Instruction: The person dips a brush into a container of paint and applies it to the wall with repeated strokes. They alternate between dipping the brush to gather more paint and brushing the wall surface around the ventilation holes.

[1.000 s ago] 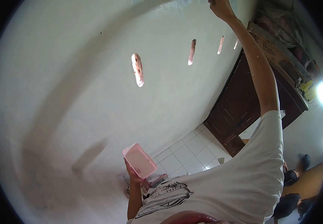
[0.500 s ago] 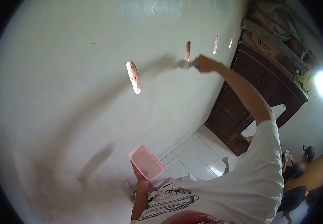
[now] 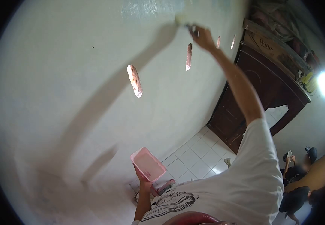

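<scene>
Brush [image 3: 181,20] is held in right hand [image 3: 203,38]; grip is closed around the handle, finger detail blurred. Bristles are pointed at wall [image 3: 53,67], upper middle of view, just below and right of a glossy patch [image 3: 147,10]. Contact vs. small gap can't be told. Pink tub [image 3: 157,162] is held low by left hand [image 3: 142,175]; grip is wrapped on its side and underside, exact finger spread hidden. Pale liquid [image 3: 146,164] is contained in it. Four slots are cut in the wall; nearest slot [image 3: 134,81] is left of the brush, second slot [image 3: 188,57] below it. Dark wardrobe [image 3: 226,116] is topped by a carton [image 3: 264,44]. Other people [image 3: 295,172] are seen lower right.
</scene>
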The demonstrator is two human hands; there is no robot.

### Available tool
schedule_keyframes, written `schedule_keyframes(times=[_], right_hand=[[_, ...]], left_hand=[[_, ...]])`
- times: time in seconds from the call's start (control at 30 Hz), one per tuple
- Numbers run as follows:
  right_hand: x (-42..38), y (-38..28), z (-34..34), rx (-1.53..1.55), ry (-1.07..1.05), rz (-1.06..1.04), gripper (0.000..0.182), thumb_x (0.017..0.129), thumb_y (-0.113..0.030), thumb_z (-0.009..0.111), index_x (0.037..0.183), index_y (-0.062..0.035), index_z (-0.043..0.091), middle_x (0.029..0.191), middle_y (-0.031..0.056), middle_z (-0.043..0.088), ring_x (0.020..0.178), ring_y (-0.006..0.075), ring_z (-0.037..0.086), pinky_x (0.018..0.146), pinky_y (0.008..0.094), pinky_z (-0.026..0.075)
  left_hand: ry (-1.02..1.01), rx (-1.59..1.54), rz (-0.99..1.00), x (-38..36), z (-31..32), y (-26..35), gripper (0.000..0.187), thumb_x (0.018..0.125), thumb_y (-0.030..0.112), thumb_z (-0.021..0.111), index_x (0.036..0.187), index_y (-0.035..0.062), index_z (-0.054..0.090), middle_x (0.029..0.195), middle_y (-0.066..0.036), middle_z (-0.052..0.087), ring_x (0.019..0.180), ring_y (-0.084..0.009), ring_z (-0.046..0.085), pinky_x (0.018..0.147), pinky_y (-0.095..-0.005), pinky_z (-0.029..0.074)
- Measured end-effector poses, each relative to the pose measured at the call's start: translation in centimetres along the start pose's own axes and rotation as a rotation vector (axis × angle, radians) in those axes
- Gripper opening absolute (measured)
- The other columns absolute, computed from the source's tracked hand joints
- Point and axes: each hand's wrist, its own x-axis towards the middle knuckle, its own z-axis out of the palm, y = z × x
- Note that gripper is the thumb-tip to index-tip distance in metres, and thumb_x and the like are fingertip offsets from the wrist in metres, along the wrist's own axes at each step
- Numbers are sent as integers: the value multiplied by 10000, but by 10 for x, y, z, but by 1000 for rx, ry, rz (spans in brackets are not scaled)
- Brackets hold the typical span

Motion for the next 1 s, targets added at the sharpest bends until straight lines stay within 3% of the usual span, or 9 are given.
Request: schedule_keyframes(times=[0.1, 0.2, 0.33, 0.43, 0.47, 0.63, 0.83, 0.9, 1.0], right_hand=[[-86, -5, -4, -208, -787, 138, 204, 940, -141, 529, 986, -54, 708, 855, 175, 699, 908, 324, 676, 891, 440, 515], [-108, 27, -7, -128, -939, -221, 211, 854, -141, 643, 1028, -81, 745, 885, 199, 698, 848, 340, 660, 893, 468, 509], [74, -1, -63, -236, -702, -155, 278, 910, -198, 590, 1129, -97, 729, 1109, 160, 696, 995, 330, 668, 875, 436, 532], [174, -12, -106, -379, -218, -356, 280, 916, -157, 638, 1152, -25, 706, 711, 172, 648, 615, 228, 569, 598, 401, 467], [162, -63, -122, -333, -145, -20, 243, 922, -129, 629, 1111, 10, 692, 762, 192, 663, 630, 259, 597, 604, 406, 479], [72, 3, -4, -98, 110, -87, 281, 980, -325, 598, 951, -61, 690, 645, 168, 648, 580, 334, 650, 600, 432, 518], [-156, 65, 54, -164, -630, -102, 188, 904, -190, 632, 993, -32, 682, 693, 178, 653, 571, 377, 607, 654, 451, 520], [-223, 65, 58, -290, -1124, 43, 288, 820, -191, 600, 1081, -131, 708, 1144, 149, 672, 1104, 344, 599, 948, 486, 495], [-286, -15, 44, 133, -1100, -13, 207, 890, -182, 690, 1083, -142, 752, 871, 95, 736, 811, 255, 665, 881, 399, 522]], left_hand=[[-14, -28, -31, 6, 7, -7, 659, 935, 617, 536, 1414, 168, 486, 1262, -64, 633, 1110, -296, 634, 918, -552, 539], [-18, -35, -58, 5, 11, -10, 663, 932, 619, 541, 1416, 169, 485, 1263, -63, 633, 1111, -296, 633, 918, -555, 537], [3, -62, -58, 2, 19, -16, 668, 928, 621, 548, 1417, 170, 485, 1264, -63, 633, 1112, -298, 632, 919, -560, 536], [6, -65, -54, -2, 24, -15, 665, 931, 620, 542, 1416, 169, 484, 1264, -63, 633, 1113, -296, 632, 920, -556, 536], [-4, -62, -57, -2, 25, -15, 661, 935, 619, 535, 1416, 168, 484, 1262, -63, 632, 1113, -295, 632, 921, -552, 536], [-50, -45, -68, -5, 28, -12, 642, 955, 614, 498, 1411, 162, 484, 1256, -65, 630, 1114, -288, 632, 927, -528, 538], [-154, 9, -64, -6, 30, -8, 622, 980, 608, 453, 1405, 155, 484, 1249, -68, 628, 1115, -279, 632, 934, -499, 540], [-222, 23, -40, -7, 30, -6, 616, 988, 606, 439, 1404, 153, 484, 1247, -68, 627, 1116, -276, 631, 936, -490, 541], [-291, 29, 19, -10, 27, -4, 609, 1000, 603, 416, 1401, 150, 484, 1243, -70, 625, 1117, -271, 631, 939, -475, 542]])
